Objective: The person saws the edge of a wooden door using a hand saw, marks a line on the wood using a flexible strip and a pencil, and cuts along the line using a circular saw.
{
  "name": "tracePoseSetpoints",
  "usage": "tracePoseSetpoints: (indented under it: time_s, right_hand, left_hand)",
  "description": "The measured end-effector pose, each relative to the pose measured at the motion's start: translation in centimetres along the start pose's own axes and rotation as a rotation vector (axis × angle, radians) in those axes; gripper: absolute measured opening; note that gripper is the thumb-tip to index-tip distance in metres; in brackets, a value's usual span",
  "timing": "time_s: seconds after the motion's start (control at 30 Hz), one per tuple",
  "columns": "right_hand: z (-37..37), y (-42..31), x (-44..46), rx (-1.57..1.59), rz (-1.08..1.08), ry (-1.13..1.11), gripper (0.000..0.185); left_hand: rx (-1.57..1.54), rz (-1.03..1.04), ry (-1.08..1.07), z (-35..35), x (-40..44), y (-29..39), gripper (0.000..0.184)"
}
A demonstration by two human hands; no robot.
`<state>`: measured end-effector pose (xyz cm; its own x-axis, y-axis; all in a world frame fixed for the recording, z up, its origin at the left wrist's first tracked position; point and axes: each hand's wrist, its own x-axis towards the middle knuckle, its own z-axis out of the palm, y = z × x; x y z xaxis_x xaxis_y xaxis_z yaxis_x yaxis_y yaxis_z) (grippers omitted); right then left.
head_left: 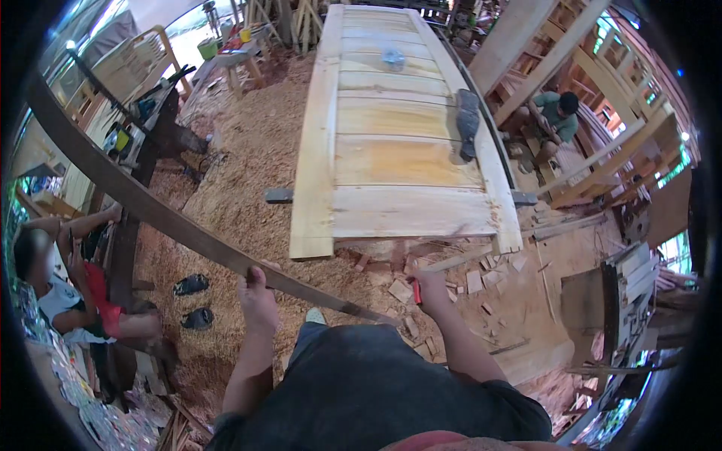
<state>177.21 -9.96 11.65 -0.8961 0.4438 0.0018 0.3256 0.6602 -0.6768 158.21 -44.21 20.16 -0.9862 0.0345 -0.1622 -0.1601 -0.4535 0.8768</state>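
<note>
A long dark wooden board [173, 229] runs from the upper left down to just in front of my body, looking curved through the wide lens. My left hand [259, 301] is closed around it near its lower part, thumb on top. To the right of the board's near end, my right hand [434, 289] is closed on a small red stick-like object [417, 292], whose exact kind I cannot make out. Ahead of both hands lies a large pale panelled wooden door [410, 210], with a dark power tool [466, 124] on its right side and a clear plastic bag [392, 58] farther back.
Sawdust covers the floor [241, 143]. Offcuts [474, 282] litter the ground at right. Dark sandals [197, 319] lie at left. One person [83, 301] sits at left; another [553, 120] crouches at upper right. Stacked boards [632, 289] stand at right.
</note>
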Motion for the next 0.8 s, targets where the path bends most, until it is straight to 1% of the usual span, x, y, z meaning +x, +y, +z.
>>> tracePoseSetpoints:
  time_s: [0.03, 0.07, 0.13, 0.17, 0.27, 0.3, 0.37, 0.4, 0.47, 0.5, 0.6, 0.67, 0.73, 0.8]
  right_hand:
    - [0.6, -1.2, 0.2, 0.036, 0.006, 0.011, 0.01]
    - [1.3, -2.0, 0.5, -0.009, -0.015, -0.029, 0.014]
    - [3.1, -3.6, 0.7, -0.086, -0.045, -0.096, 0.023]
    - [3.3, -6.1, 0.7, -0.091, -0.001, -0.084, 0.017]
    - [3.8, -11.0, 1.0, -0.076, -0.031, 0.006, 0.015]
    - [3.1, -12.6, 1.3, -0.076, -0.014, -0.005, 0.014]
    - [2.5, -12.5, 1.5, -0.171, -0.085, 0.141, 0.015]
    - [1.9, -12.2, 1.2, -0.229, -0.117, 0.212, 0.015]
    - [0.0, -11.9, 1.2, -0.105, -0.023, 0.253, 0.014]
    - [-1.1, -11.6, 1.2, -0.041, 0.007, 0.269, 0.013]
    - [-4.5, -9.1, -0.1, 0.164, 0.208, 0.551, 0.011]
    - [-8.8, -9.0, -2.4, 0.175, 0.361, 0.729, 0.009]
    - [-12.6, -10.0, -5.8, 0.718, 0.181, 0.942, 0.02]
    - [-17.3, -11.9, -9.7, 0.696, -0.213, 1.075, 0.034]
  left_hand:
    - [-0.037, 0.036, 0.004, -1.3, 1.3, 1.3, 0.027]
    - [-0.07, 0.075, 0.005, -2.7, 2.7, 2.5, 0.031]
    - [-0.088, 0.086, -0.013, -6.0, 5.8, 4.3, 0.036]
    - [-0.098, 0.086, -0.028, -7.5, 7.1, 4.9, 0.038]
    - [-0.085, 0.114, -0.036, -10.2, 10.4, 5.9, 0.043]
    - [-0.065, 0.133, -0.019, -10.1, 11.1, 6.0, 0.044]
    - [-0.035, 0.163, -0.02, -9.5, 12.0, 6.0, 0.045]
    - [-0.02, 0.142, -0.069, -9.2, 12.4, 5.8, 0.044]
    - [0.001, 0.106, -0.152, -8.4, 12.5, 5.3, 0.043]
    - [-0.01, 0.128, -0.204, -7.3, 12.3, 5.2, 0.043]
    - [0.0, 0.094, -0.33, -5.2, 12.5, 4.1, 0.045]
    - [-0.057, 0.111, -0.339, -1.4, 11.5, 4.2, 0.045]
    - [-0.099, 0.111, -0.339, 2.6, 10.4, 4.2, 0.044]
    - [-0.092, 0.109, -0.443, 5.7, 9.6, 3.5, 0.044]
